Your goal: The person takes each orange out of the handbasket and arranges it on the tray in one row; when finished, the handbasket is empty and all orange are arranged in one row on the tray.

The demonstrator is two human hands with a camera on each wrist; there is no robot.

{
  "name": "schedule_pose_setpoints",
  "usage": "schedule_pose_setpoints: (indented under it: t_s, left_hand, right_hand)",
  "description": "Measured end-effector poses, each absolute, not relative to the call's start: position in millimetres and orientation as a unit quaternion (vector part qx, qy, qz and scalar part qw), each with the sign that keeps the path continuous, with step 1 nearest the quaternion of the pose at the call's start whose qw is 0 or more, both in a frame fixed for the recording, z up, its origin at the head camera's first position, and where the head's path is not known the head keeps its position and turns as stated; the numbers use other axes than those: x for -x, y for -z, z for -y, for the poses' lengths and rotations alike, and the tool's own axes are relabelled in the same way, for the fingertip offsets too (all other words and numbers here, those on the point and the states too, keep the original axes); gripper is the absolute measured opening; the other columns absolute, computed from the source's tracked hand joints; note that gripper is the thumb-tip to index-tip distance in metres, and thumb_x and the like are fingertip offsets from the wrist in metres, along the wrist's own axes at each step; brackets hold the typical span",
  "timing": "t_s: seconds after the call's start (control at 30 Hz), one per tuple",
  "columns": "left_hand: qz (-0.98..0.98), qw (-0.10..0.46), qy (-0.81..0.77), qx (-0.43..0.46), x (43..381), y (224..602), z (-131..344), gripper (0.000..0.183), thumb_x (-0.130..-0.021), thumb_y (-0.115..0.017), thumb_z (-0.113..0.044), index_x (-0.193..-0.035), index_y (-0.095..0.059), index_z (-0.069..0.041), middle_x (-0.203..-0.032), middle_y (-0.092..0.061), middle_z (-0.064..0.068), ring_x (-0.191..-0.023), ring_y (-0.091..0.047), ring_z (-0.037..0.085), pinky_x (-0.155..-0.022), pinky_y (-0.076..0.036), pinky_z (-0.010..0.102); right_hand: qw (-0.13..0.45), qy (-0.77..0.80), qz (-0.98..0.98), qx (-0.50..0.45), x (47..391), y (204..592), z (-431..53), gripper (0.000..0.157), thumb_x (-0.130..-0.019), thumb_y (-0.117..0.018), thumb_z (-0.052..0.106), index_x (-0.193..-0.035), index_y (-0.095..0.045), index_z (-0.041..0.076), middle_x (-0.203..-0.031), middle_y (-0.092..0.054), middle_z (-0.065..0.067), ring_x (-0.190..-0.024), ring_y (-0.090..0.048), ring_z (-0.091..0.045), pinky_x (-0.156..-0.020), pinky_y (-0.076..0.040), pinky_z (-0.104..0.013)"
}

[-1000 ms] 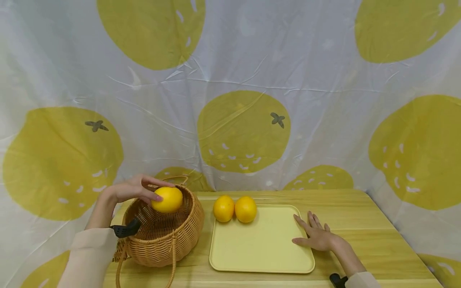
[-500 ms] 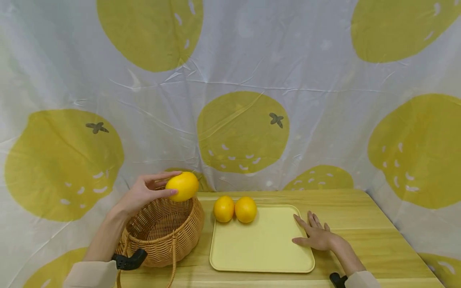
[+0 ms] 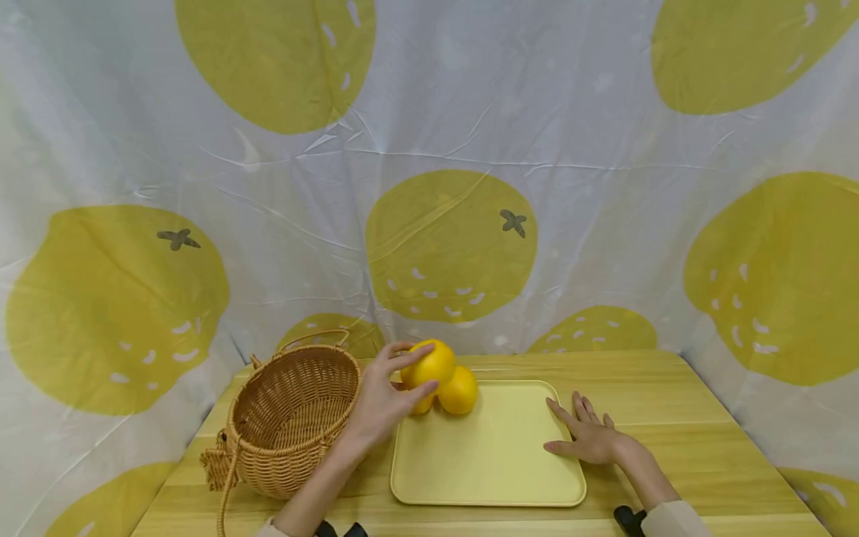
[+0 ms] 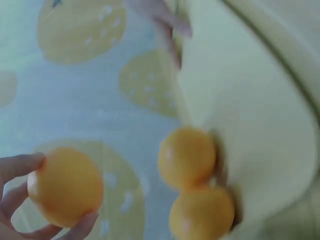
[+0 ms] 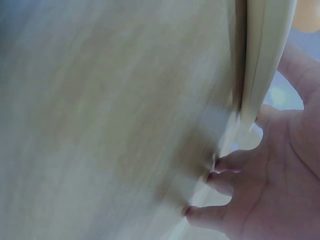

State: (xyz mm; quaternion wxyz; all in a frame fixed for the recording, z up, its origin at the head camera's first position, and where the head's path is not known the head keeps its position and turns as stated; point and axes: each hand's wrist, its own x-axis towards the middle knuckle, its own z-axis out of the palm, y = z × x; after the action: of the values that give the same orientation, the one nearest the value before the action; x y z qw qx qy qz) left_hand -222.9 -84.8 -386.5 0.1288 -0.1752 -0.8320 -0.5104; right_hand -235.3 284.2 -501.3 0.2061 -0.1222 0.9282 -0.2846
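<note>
My left hand (image 3: pixel 384 395) grips an orange (image 3: pixel 435 362) between thumb and fingers, above the tray's back left corner. In the left wrist view the held orange (image 4: pixel 66 187) is apart from two others. Those two sit side by side in the tray's back left corner: the right one (image 3: pixel 458 391) shows well, the left one (image 3: pixel 423 405) is mostly hidden behind the hand and held fruit. The pale yellow tray (image 3: pixel 490 477) lies flat. At its right edge my right hand (image 3: pixel 590 438) rests with fingers spread, thumb and index finger over the rim and the other fingertips on the table.
A round wicker basket (image 3: pixel 282 473) with nothing visible inside stands left of the tray, its handles folded outward. The wooden table (image 3: pixel 684 447) extends right of the tray. A lemon-print curtain (image 3: pixel 604 224) hangs behind the table.
The left hand has carried the orange up out of the basket and rightward to above the tray's back left corner. The right hand, tray and other two oranges have stayed in place.
</note>
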Motion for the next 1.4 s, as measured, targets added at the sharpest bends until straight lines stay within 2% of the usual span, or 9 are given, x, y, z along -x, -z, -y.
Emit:
schedule_pose_setpoints:
  t_s: [0.13,0.27,0.5,0.93,1.17,1.4]
  left_hand:
    - [0.847,0.178,0.461,0.194,220.9,412.4,37.2,0.047,-0.080,-0.087,-0.006,-0.126,-0.076,-0.013,-0.131,-0.061,0.020,-0.117,-0.061,0.037,-0.089,-0.059,0.047]
    - [0.873,0.213,0.395,0.188,218.5,437.4,-5.0,0.048,-0.080,-0.088,-0.010,-0.126,-0.077,-0.015,-0.133,-0.062,0.020,-0.117,-0.061,0.036,-0.093,-0.055,0.050]
    - [0.906,0.261,0.281,0.180,221.7,469.5,-57.2,0.048,-0.080,-0.089,-0.012,-0.126,-0.077,-0.017,-0.137,-0.059,0.021,-0.115,-0.061,0.035,-0.075,-0.063,0.033]
    - [0.958,0.235,0.073,0.149,240.4,491.7,-96.3,0.046,-0.089,-0.083,-0.016,-0.132,-0.073,-0.027,-0.140,-0.057,0.015,-0.122,-0.059,0.034,-0.073,-0.062,0.028]
    - [0.967,0.206,0.041,0.144,245.4,499.3,-94.3,0.054,-0.086,-0.084,-0.011,-0.136,-0.070,-0.024,-0.145,-0.054,0.017,-0.127,-0.059,0.038,-0.083,-0.064,0.037]
    - [0.969,0.197,0.023,0.148,237.8,500.9,-92.6,0.065,-0.082,-0.087,-0.009,-0.141,-0.066,-0.024,-0.152,-0.052,0.017,-0.134,-0.057,0.038,-0.100,-0.059,0.041]
  right_hand:
    - [0.208,0.283,-0.929,0.121,236.2,501.5,-284.3,0.097,-0.098,-0.063,0.055,-0.166,-0.012,0.007,-0.162,0.021,-0.042,-0.150,0.018,-0.061,-0.108,0.012,-0.086]
    - [0.204,0.277,-0.931,0.119,236.6,501.3,-284.5,0.097,-0.098,-0.063,0.056,-0.166,-0.014,0.007,-0.162,0.019,-0.042,-0.150,0.016,-0.062,-0.109,0.011,-0.086]
    - [0.198,0.271,-0.935,0.116,236.0,501.8,-283.1,0.095,-0.098,-0.063,0.057,-0.166,-0.017,0.008,-0.162,0.016,-0.043,-0.151,0.014,-0.062,-0.108,0.008,-0.087]
    - [0.193,0.268,-0.936,0.119,237.0,501.3,-280.9,0.095,-0.098,-0.063,0.057,-0.166,-0.018,0.008,-0.162,0.015,-0.043,-0.151,0.013,-0.062,-0.108,0.008,-0.087]
    - [0.199,0.269,-0.935,0.119,235.7,500.5,-281.9,0.096,-0.098,-0.063,0.057,-0.166,-0.016,0.007,-0.161,0.016,-0.044,-0.150,0.015,-0.063,-0.108,0.008,-0.087]
    - [0.200,0.270,-0.935,0.117,235.9,499.6,-283.4,0.096,-0.098,-0.062,0.057,-0.166,-0.017,0.007,-0.162,0.016,-0.043,-0.150,0.014,-0.063,-0.108,0.008,-0.087]
